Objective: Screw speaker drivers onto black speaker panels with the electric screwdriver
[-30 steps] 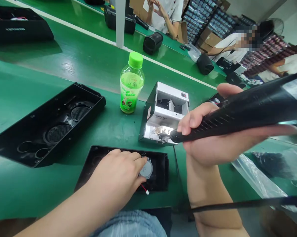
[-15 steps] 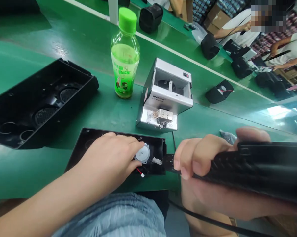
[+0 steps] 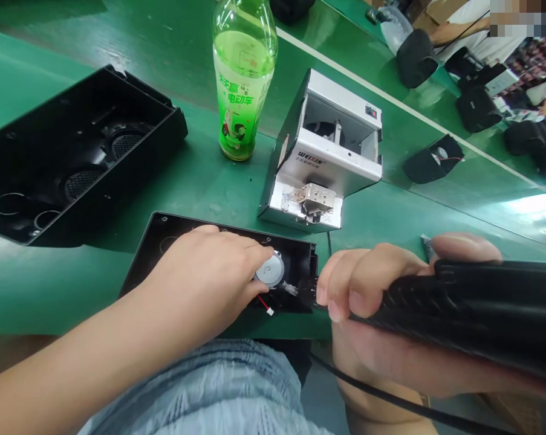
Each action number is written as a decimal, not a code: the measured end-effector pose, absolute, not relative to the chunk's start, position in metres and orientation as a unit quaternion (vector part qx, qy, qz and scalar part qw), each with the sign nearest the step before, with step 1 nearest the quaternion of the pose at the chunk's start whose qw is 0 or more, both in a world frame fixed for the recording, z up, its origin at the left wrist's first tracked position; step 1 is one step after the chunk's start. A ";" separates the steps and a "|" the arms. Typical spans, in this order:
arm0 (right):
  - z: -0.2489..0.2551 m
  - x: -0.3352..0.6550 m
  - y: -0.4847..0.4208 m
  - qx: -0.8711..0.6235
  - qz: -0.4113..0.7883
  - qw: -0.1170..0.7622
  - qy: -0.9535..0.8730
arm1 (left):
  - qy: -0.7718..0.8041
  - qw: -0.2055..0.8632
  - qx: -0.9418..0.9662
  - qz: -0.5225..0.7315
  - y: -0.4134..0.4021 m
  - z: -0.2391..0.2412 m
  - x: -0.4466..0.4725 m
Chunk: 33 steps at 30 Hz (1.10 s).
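Note:
My left hand (image 3: 222,260) reaches into a black plastic housing (image 3: 139,266) and pinches the edge of a round silver speaker (image 3: 271,270). From under my fingers a short red wire with a white connector (image 3: 269,311) sticks out. Wrapped in my right hand (image 3: 367,284) is a black electric screwdriver (image 3: 476,308), lying almost level. Its nose points left over the housing's right end, close to the speaker. A blurred shiny bit (image 3: 291,289) shows at the nose; whether it touches a screw I cannot tell.
A second black housing (image 3: 164,136) with round grilles lies at the left. Behind stand a green drink bottle (image 3: 243,90) and a silver screw feeder (image 3: 331,139). A black cable (image 3: 372,396) hangs below my right hand. Farther back are black speaker boxes (image 3: 433,158) and other people's arms.
The view has shifted, so the bottle and screw feeder appear larger and nearer the top. My left hand stays on the speaker, and the screwdriver nose still points at its right side.

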State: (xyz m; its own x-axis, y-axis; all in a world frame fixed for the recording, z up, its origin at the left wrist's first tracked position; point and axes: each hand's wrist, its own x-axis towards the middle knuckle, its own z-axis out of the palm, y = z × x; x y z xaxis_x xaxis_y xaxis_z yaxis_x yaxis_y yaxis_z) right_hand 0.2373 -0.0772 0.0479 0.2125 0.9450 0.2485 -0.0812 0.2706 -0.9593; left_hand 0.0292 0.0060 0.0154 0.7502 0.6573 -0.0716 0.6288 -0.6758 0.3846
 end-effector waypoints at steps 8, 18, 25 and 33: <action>0.053 0.223 -0.082 -0.440 0.378 0.638 -0.506 | 0.352 0.190 0.916 0.040 0.003 0.015 0.027; 0.039 0.215 -0.086 -0.370 0.359 0.623 -0.587 | 0.341 0.187 0.921 0.038 -0.002 0.010 0.026; 0.028 0.206 -0.091 -0.364 0.352 0.652 -0.565 | 0.338 0.184 0.922 0.042 -0.005 0.009 0.026; 0.073 0.224 -0.072 -0.408 0.319 0.715 -0.471 | 0.304 0.123 0.938 0.115 -0.020 0.004 0.017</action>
State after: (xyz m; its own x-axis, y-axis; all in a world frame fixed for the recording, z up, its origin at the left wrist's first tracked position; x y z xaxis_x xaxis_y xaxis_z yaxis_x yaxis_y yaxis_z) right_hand 0.2239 -0.0722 0.0730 0.3535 0.8394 0.4128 -0.0719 0.4643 -0.8827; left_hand 0.0170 -0.0196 0.0043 0.7890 0.5982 0.1401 0.5415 -0.7849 0.3012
